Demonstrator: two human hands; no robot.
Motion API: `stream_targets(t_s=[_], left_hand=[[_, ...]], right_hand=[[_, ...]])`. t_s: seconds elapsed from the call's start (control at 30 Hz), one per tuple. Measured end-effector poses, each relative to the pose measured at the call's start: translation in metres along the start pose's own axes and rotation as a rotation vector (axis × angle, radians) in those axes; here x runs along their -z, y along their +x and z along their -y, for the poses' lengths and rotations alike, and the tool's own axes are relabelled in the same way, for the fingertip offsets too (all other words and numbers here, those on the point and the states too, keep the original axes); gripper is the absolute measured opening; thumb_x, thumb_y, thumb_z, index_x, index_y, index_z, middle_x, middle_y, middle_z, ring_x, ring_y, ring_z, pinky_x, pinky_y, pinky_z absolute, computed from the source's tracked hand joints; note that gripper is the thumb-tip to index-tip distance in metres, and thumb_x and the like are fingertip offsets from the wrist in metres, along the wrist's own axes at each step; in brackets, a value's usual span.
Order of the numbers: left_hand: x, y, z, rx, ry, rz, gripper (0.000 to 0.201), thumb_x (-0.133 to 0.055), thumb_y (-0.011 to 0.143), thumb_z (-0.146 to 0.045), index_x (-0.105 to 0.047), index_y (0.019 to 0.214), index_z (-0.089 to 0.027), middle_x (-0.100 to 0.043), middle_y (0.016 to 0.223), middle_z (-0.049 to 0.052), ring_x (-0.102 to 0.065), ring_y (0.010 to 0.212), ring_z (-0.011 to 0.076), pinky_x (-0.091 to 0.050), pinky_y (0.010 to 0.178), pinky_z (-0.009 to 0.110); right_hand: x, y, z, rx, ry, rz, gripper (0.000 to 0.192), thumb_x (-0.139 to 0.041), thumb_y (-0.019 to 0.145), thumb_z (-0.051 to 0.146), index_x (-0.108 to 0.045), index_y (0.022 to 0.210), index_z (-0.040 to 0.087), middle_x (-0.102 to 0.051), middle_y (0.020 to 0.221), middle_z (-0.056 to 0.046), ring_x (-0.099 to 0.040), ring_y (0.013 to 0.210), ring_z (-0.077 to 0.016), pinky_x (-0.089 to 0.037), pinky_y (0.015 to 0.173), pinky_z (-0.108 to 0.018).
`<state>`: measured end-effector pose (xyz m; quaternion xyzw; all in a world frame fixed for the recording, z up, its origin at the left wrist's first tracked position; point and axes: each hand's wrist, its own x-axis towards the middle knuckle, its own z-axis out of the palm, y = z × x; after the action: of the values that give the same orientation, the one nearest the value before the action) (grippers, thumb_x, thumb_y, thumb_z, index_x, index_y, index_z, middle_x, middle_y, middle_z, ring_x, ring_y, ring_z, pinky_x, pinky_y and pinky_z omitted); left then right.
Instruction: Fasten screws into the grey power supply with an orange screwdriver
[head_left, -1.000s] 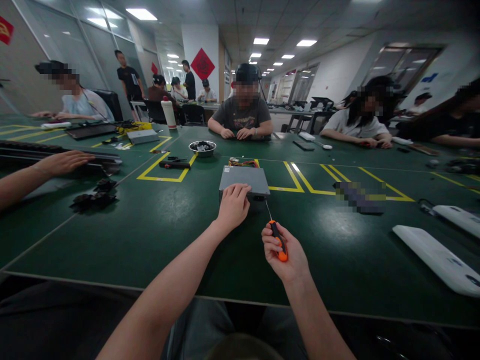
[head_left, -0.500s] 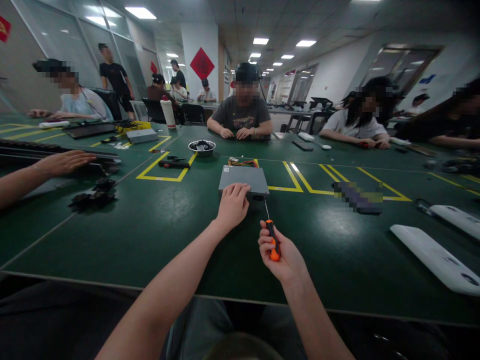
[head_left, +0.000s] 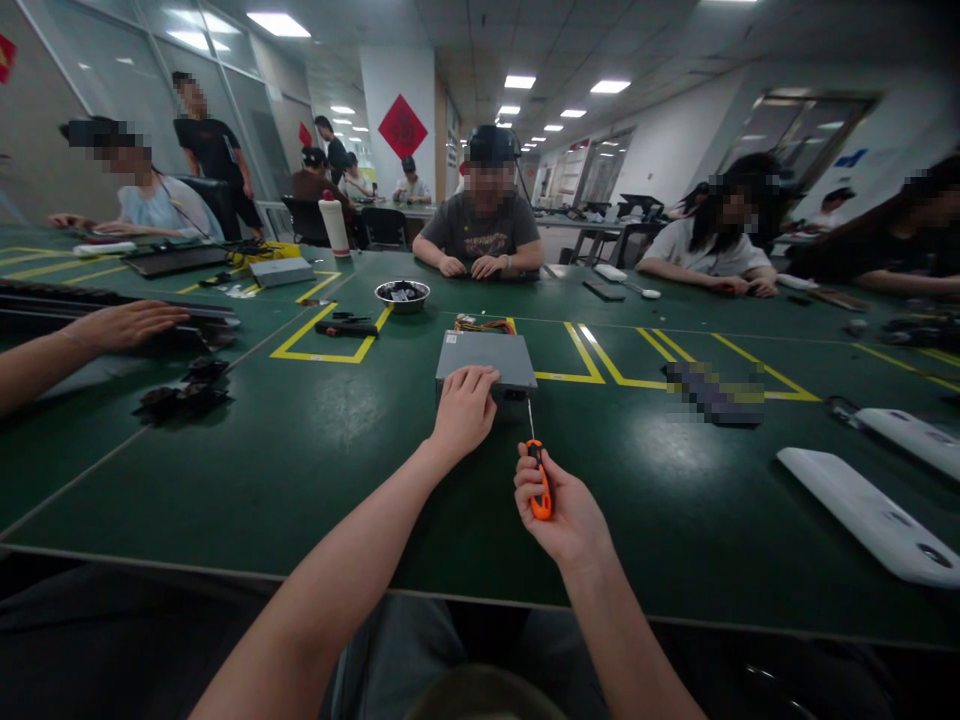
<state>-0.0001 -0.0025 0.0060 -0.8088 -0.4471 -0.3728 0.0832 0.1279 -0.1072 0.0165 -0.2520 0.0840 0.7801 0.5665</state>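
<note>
Where the head view looks down: seated at a dark green worktop (head_left: 300,470) marked with yellow tape lines.
Left hand (head_left: 463,408): palm down on the near edge of a flat grey metal box (head_left: 487,360), fingers spread loosely, gripping nothing.
Right hand (head_left: 559,505): fingers curled tight round the orange handle of a screwdriver (head_left: 538,480); thin shaft angled up to the box's near right corner.
Box position: centre of worktop, coloured wires (head_left: 480,325) behind it.
Beyond: metal bowl (head_left: 403,293), other seated people.

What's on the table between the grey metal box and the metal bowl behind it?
In the head view, a bundle of coloured wires lies at the back edge of the grey metal box; beyond it there is only bare green table up to the metal bowl.
</note>
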Motion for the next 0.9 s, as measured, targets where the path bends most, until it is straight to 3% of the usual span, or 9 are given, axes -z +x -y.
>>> stream_targets(t_s=[0.27,0.5,0.6,0.73,0.9], left_hand=[[0.001,0.001,0.000,-0.002,0.008,0.009,0.035,-0.044,0.079,-0.011,-0.050,0.111,-0.020,-0.054,0.115,0.005,-0.044,0.109,0.0214,-0.034,0.094,0.037],[0.000,0.001,0.000,-0.009,0.007,0.007,0.034,-0.045,0.078,-0.010,-0.050,0.111,-0.019,-0.055,0.114,0.005,-0.044,0.108,0.0204,-0.034,0.095,0.036],[-0.001,0.001,0.001,-0.007,0.006,0.003,0.035,-0.044,0.078,-0.010,-0.050,0.111,-0.020,-0.054,0.114,0.005,-0.043,0.108,0.0211,-0.033,0.095,0.036],[-0.001,0.000,0.001,-0.008,-0.004,-0.007,0.034,-0.044,0.078,-0.010,-0.050,0.110,-0.020,-0.055,0.114,0.004,-0.044,0.108,0.0210,-0.034,0.095,0.036],[-0.001,0.000,0.001,-0.013,-0.003,-0.003,0.035,-0.044,0.078,-0.010,-0.050,0.111,-0.020,-0.055,0.114,0.005,-0.043,0.109,0.0212,-0.034,0.094,0.036]], right_hand=[[-0.008,-0.004,0.000,0.074,-0.005,-0.058,0.008,-0.041,0.086,0.012,-0.048,0.087,0.013,-0.045,0.071,0.000,-0.044,0.045,-0.0015,-0.031,0.027,-0.006],[0.000,-0.002,0.001,-0.007,0.006,0.006,0.016,-0.038,0.089,0.019,-0.050,0.097,0.011,-0.047,0.067,0.001,-0.047,0.048,-0.0026,-0.040,0.034,-0.007],[-0.001,-0.003,0.000,0.033,-0.083,0.024,0.020,-0.036,0.089,0.019,-0.051,0.099,0.011,-0.045,0.063,0.002,-0.044,0.044,-0.0028,-0.035,0.031,-0.008],[-0.001,-0.005,-0.004,0.249,-0.265,-0.048,0.009,-0.048,0.079,0.012,-0.053,0.087,0.013,-0.051,0.068,0.000,-0.045,0.046,-0.0032,-0.032,0.029,-0.008],[0.009,-0.009,-0.008,0.782,-0.665,-0.076,0.046,-0.064,0.058,0.000,-0.049,0.096,0.022,-0.053,0.090,0.002,-0.057,0.066,-0.0057,-0.048,0.051,-0.014]])
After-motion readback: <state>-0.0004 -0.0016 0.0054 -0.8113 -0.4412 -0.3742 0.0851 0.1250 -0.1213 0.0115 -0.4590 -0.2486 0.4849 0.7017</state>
